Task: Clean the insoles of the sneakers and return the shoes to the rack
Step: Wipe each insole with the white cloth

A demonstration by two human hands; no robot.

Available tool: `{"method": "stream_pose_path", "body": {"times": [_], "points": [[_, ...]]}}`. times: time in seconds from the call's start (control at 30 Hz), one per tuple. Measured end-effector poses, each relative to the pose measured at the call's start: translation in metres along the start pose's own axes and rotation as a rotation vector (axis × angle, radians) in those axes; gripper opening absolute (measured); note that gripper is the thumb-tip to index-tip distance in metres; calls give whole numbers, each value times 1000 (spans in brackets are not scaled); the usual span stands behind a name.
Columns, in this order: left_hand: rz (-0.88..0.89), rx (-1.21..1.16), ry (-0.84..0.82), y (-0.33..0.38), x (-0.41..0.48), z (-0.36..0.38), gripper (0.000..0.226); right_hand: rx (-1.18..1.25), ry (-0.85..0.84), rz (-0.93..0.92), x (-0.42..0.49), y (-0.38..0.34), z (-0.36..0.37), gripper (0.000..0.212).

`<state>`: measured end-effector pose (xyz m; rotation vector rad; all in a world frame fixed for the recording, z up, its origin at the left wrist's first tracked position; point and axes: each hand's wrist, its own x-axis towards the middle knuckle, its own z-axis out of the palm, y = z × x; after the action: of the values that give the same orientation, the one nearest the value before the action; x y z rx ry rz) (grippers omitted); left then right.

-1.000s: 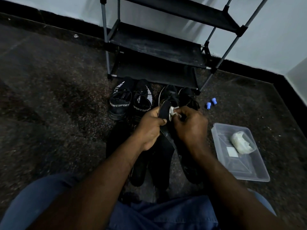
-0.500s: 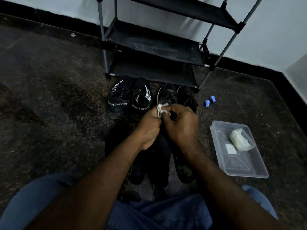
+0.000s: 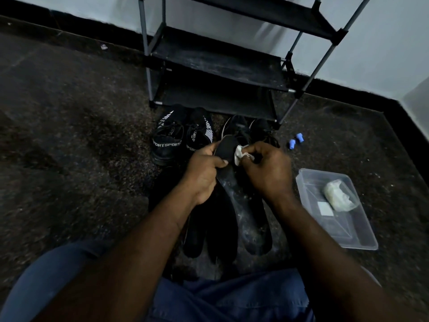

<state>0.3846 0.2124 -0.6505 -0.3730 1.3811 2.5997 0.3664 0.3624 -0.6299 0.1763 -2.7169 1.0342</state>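
Observation:
My left hand (image 3: 204, 173) grips a black insole (image 3: 228, 148) near its upper end and holds it up in front of me. My right hand (image 3: 267, 168) pinches a small white wipe (image 3: 240, 155) against the insole's right edge. Other dark insoles (image 3: 251, 224) lie on the floor below my hands. Two pairs of black sneakers stand behind: the "SPORT" pair (image 3: 169, 138) on the left, a plainer pair (image 3: 236, 126) on the right, partly hidden by my hands. The black shoe rack (image 3: 216, 73) stands against the wall.
A clear plastic tray (image 3: 348, 228) on the floor at my right holds a pack of wipes (image 3: 336, 197) and a white square. Two small blue caps (image 3: 296, 140) lie near the rack's right leg. My knees in blue trousers fill the bottom.
The wipe slid left to the insole's top edge half a second ago and is now back on the right side. The insole tip shows again above my left hand.

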Motion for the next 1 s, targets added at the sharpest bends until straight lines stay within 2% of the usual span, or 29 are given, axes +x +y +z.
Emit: {"method": "stream_pose_path", "body": {"times": [0.07, 0.2, 0.23, 0.47, 0.57, 0.67, 0.8, 0.87, 0.93, 1.0], "points": [[-7, 22, 38, -1, 2, 0, 42, 128, -10, 71, -3, 1, -7, 8], [-26, 24, 73, -2, 4, -3, 34, 498, -49, 252, -8, 7, -14, 5], [-34, 23, 70, -1, 3, -3, 32, 536, -65, 278, -9, 8, -13, 10], [-72, 39, 44, -2, 0, 0, 24, 523, -165, 349, -21, 13, -3, 26], [-155, -56, -9, 3, -6, 1, 35, 545, -144, 370, -24, 12, -1, 28], [-234, -105, -160, 10, -12, 2, 55, 643, -74, 439, -25, 7, 0, 5], [-207, -150, -222, 11, -16, 5, 65, 722, 33, 525, -29, -1, 6, 13], [-212, -189, -235, 10, -15, 5, 72, 679, 13, 495, -31, -2, 11, 6], [-230, -217, -253, 10, -14, 4, 74, 488, -24, 403, -35, -3, 14, 18], [-243, -234, -255, 9, -13, 2, 75, 255, -19, 260, -38, -5, 12, 12]]}}
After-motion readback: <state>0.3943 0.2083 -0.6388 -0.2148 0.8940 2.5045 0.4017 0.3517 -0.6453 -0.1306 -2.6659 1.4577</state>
